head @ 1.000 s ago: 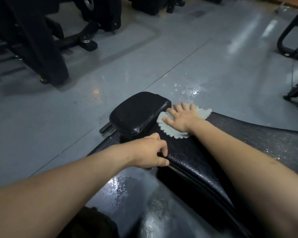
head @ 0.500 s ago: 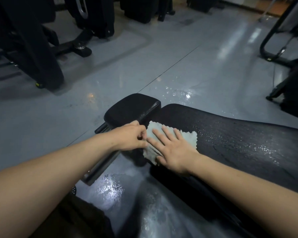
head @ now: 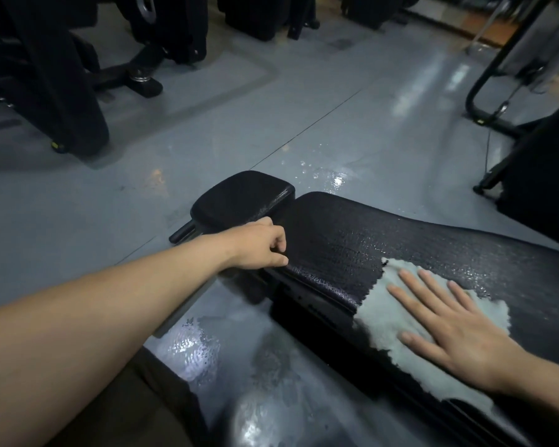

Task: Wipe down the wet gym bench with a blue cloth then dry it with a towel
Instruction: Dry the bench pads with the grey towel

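The black gym bench [head: 352,240] runs from centre to the right, its textured pad beaded with water. A smaller black pad [head: 239,198] sits at its far left end. A pale blue cloth [head: 381,317] lies flat on the bench's near edge. My right hand [head: 452,327] presses on the cloth with the palm down and fingers spread. My left hand [head: 259,246] rests at the bench's left corner, fingers curled, thumb on the pad edge, holding nothing that I can see.
The grey floor [head: 207,130] has wet puddles beside the bench [head: 194,346] and beyond it [head: 329,179]. Black gym machines [head: 55,75] stand at the back left, with a curved metal frame [head: 497,69] and more dark equipment at the right.
My right hand has slid the cloth rightwards along the bench, away from the small pad. My left hand has stayed near the bench's left corner.
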